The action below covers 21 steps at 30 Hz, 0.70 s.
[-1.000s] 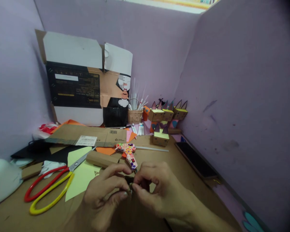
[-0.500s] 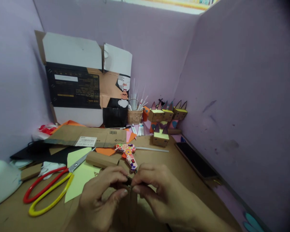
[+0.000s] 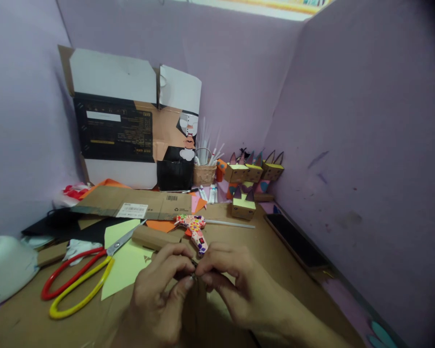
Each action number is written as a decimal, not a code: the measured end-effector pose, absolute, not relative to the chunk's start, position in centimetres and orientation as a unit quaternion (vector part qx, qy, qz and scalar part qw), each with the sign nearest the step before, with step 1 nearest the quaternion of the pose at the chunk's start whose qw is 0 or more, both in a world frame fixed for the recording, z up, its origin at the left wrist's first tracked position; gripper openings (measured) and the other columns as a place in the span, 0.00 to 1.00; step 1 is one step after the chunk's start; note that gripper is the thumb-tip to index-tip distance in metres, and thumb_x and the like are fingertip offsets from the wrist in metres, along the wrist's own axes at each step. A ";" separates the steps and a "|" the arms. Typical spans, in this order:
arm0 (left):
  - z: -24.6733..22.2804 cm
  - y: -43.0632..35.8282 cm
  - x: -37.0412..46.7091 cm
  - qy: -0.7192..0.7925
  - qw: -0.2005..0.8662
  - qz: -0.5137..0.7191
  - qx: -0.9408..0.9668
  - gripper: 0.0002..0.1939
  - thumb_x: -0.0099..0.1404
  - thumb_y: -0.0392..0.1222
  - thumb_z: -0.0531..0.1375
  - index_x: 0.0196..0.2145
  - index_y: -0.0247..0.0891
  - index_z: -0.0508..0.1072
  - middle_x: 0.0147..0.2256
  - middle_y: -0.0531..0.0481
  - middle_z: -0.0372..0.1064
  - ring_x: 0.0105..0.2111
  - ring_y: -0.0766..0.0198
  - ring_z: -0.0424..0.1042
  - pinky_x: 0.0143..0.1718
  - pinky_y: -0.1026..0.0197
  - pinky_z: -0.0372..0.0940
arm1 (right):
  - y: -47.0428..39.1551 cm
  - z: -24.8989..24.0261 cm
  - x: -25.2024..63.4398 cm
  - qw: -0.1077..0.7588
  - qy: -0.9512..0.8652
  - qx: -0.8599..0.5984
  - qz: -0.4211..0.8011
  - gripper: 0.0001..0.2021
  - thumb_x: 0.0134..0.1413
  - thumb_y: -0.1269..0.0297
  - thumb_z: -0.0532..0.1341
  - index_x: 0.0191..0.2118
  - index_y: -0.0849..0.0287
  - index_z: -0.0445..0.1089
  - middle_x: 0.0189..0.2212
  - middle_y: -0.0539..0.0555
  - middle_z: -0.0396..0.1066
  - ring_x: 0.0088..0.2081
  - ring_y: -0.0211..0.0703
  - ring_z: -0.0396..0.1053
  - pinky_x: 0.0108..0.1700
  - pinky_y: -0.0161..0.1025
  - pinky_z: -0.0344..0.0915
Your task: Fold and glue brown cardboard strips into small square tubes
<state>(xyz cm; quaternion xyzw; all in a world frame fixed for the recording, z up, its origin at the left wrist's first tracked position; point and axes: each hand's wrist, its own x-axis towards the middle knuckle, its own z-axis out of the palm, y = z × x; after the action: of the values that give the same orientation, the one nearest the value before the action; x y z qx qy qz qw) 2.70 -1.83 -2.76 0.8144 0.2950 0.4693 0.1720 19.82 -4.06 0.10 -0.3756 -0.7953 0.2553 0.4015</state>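
Close together at the front of the desk, my left hand (image 3: 163, 292) and my right hand (image 3: 235, 285) are both closed in a pinch. Between their fingertips is a small dark piece (image 3: 194, 263), mostly hidden, whose kind I cannot make out. Just beneath it, a brown cardboard piece (image 3: 195, 309) shows dimly; whether the fingers grip it too is unclear. Beyond the fingers lies a flower-patterned glue gun (image 3: 194, 229) with a clear glue stick (image 3: 232, 224) in its back end. A rolled cardboard piece (image 3: 154, 238) rests left of it.
Large scissors (image 3: 83, 275) with red and yellow handles lie left, partly on light green paper (image 3: 121, 270). A white bowl (image 3: 7, 270) stands far left. Small cardboard cat-eared boxes (image 3: 243, 208) and a pen basket (image 3: 205, 174) stand behind. A phone (image 3: 297, 241) lies along the right wall.
The view has shifted slightly, so the desk things appear a little further right. My fingertips have drawn closer together around the small dark piece, and less of it shows.
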 end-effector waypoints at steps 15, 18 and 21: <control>-2.8 -0.8 3.0 0.395 0.337 0.549 0.655 0.02 0.56 0.37 0.57 0.27 0.37 0.66 0.33 0.48 0.66 0.34 0.63 0.70 0.33 0.66 0.68 | -3.4 -3.1 18.6 0.439 -0.710 -0.466 0.293 0.15 0.44 0.66 0.66 0.41 0.57 0.69 0.31 0.50 0.70 0.31 0.39 0.65 0.32 0.35 0.62; -3.0 -1.0 2.9 0.388 0.359 0.524 0.668 0.03 0.57 0.37 0.57 0.27 0.36 0.67 0.33 0.48 0.67 0.35 0.63 0.70 0.34 0.65 0.67 | -3.3 -3.5 18.6 0.430 -0.718 -0.475 0.273 0.07 0.48 0.69 0.62 0.37 0.59 0.71 0.27 0.50 0.71 0.28 0.37 0.65 0.31 0.34 0.60; -3.3 -1.1 2.6 0.379 0.375 0.514 0.672 0.02 0.57 0.37 0.58 0.28 0.36 0.69 0.38 0.45 0.67 0.39 0.60 0.69 0.37 0.64 0.67 | -3.2 -3.6 18.9 0.421 -0.726 -0.476 0.264 0.06 0.47 0.68 0.63 0.35 0.60 0.72 0.26 0.49 0.72 0.27 0.37 0.66 0.30 0.33 0.59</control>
<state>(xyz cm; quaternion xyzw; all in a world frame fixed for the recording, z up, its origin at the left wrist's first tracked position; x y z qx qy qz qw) 2.63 -1.14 -3.25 0.6718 0.3791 0.5143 0.3748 18.95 -3.16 -3.63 -0.4756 -0.7261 0.2636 0.4209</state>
